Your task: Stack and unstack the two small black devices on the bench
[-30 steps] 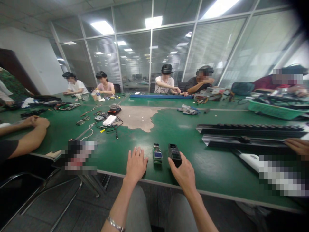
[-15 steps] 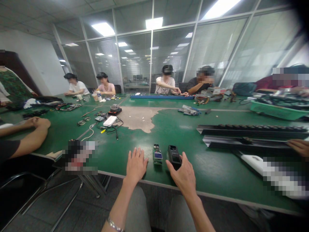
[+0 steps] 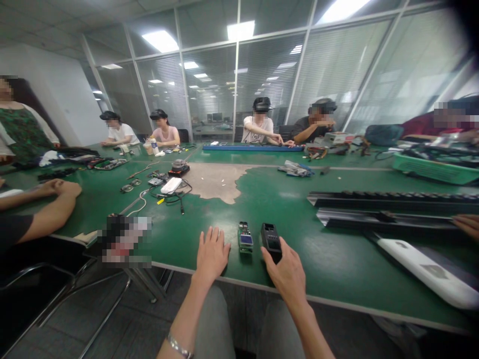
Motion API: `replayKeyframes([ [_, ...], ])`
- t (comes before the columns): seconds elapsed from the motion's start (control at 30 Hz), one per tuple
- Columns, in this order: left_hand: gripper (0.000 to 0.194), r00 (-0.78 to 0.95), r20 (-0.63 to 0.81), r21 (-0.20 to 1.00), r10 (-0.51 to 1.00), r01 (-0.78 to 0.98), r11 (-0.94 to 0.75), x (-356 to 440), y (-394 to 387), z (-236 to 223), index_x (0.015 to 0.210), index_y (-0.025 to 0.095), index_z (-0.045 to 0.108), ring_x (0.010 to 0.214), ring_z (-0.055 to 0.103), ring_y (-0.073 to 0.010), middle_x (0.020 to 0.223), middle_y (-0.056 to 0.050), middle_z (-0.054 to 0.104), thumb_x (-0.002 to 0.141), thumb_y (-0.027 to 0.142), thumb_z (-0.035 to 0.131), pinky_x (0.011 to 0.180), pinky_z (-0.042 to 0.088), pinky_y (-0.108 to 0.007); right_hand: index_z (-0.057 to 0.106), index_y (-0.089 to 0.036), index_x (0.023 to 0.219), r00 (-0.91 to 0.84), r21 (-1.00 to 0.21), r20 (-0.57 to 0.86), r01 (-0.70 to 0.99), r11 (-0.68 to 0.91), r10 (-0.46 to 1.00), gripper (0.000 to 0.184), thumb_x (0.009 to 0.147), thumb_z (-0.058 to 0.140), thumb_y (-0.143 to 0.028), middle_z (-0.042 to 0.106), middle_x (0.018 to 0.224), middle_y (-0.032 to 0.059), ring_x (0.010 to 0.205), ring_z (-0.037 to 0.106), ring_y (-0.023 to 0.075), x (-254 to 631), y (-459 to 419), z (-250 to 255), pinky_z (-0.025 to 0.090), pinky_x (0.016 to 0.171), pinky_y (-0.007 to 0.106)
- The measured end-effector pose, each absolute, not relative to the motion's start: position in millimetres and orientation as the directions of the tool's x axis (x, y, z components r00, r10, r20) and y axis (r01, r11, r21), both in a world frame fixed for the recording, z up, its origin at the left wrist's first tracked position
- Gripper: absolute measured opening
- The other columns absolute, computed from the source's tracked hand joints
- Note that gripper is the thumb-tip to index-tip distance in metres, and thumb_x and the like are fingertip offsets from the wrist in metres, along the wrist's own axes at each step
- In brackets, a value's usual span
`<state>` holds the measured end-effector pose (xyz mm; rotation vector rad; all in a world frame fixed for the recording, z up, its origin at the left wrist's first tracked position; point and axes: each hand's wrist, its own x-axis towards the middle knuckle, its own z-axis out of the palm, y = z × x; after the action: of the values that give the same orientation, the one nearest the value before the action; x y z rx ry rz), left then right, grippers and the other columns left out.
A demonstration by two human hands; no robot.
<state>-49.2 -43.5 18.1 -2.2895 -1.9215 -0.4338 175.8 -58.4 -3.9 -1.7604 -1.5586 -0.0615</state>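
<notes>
At a green worktable (image 3: 348, 269), resting left hand (image 3: 212, 253) flat and empty, with fingers loosely spread; pinching a black device casing (image 3: 270, 238) in right hand (image 3: 288, 269), just right of a screen-fitted circuit board (image 3: 245, 238). Could scrape the exposed board if swung carelessly left. Now with thumb against the casing, just off it half a second earlier.

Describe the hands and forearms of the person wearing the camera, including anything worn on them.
The left hand and right hand are ungloved, and no sleeves show on the forearms. A shiny, silver-coloured band circles the left wrist; none shows on the right.
</notes>
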Motion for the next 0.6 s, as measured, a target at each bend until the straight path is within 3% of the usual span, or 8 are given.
replayKeyframes([
  [0.37, 0.051, 0.143, 0.317, 0.097, 0.937, 0.978, -0.183, -48.6, -45.8, 21.1, 0.14, 0.02, 0.048, 0.144, 0.025, -0.0313, 0.149, -0.01, 0.045, 0.099, 0.045, 0.032, 0.116, 0.02, -0.057, 0.056, -0.015, 0.129, 0.342, -0.683, 0.42, 0.73, 0.045, 0.841, 0.066, 0.084, 0.05, -0.062, 0.064, 0.121, 0.0151, 0.11, 0.059, 0.0294, 158.3, -59.1, 32.4, 0.044, 0.095, 0.04],
  [0.6, 0.051, 0.14, 0.319, 0.1, 0.937, 0.979, -0.18, -49.7, -44.9, 17.7, 0.14, 0.019, 0.047, 0.143, 0.028, -0.0304, 0.149, -0.011, 0.044, 0.099, 0.045, 0.033, 0.116, 0.023, -0.055, 0.054, -0.009, 0.13, 0.24, -0.62, 0.482, 0.773, 0.134, 0.842, 0.068, 0.085, 0.052, -0.06, 0.064, 0.119, 0.0194, 0.111, 0.059, 0.0306, 114.9, -47.6, 48.2, 0.044, 0.095, 0.041],
])
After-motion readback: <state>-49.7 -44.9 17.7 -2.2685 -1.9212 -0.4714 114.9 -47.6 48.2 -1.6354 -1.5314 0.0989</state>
